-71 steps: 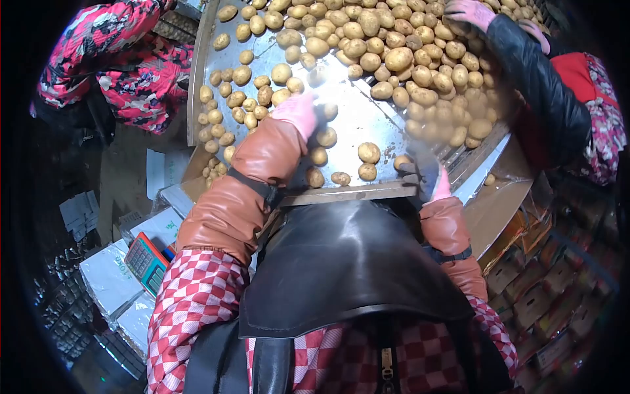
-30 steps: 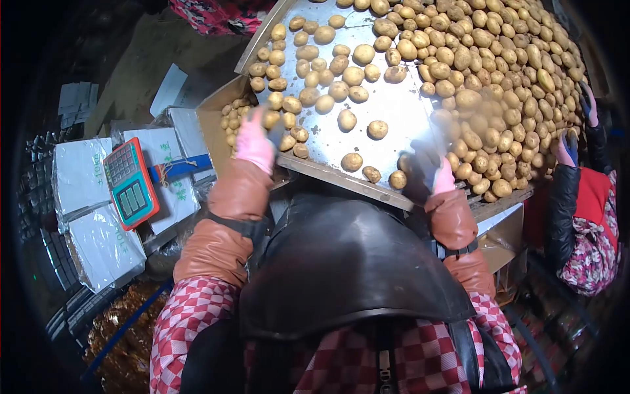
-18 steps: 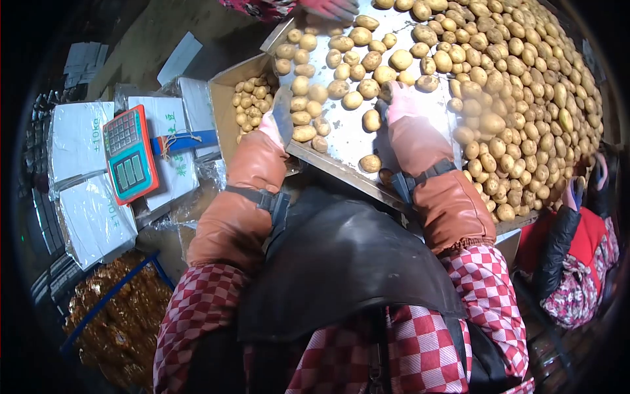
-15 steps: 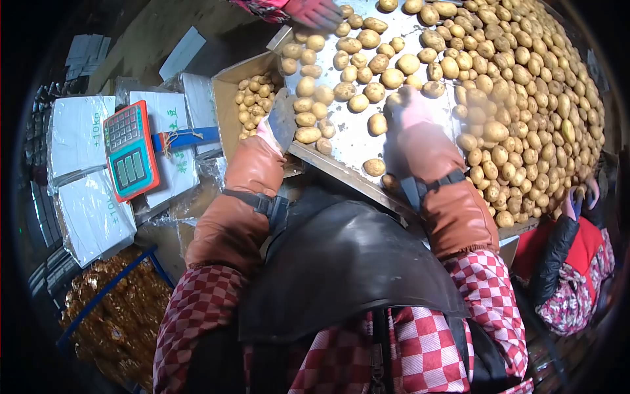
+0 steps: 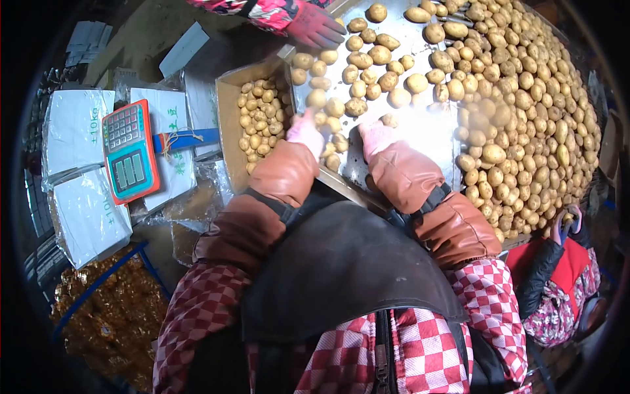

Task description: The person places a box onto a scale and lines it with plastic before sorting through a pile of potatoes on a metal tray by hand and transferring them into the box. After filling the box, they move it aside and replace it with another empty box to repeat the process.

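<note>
My left hand, pale-gloved with a brown sleeve cover, is at the left edge of the metal sorting table, beside a row of potatoes. Its fingers are blurred and partly hidden. To its left stands an open cardboard box holding many small potatoes. My right hand, also pale-gloved, is low over the metal surface near a potato at its fingertips; glare obscures its grip. A large heap of potatoes covers the table's right side.
A co-worker's red-gloved hand rests at the table's top left corner. Another person is at the lower right edge. A red and teal scale lies by white boxes at left. Brown wrapped goods are below.
My left hand has moved right, onto the table's edge, and the grey object it held is out of sight. My right hand has moved left and down. The co-worker's red glove is further in view.
</note>
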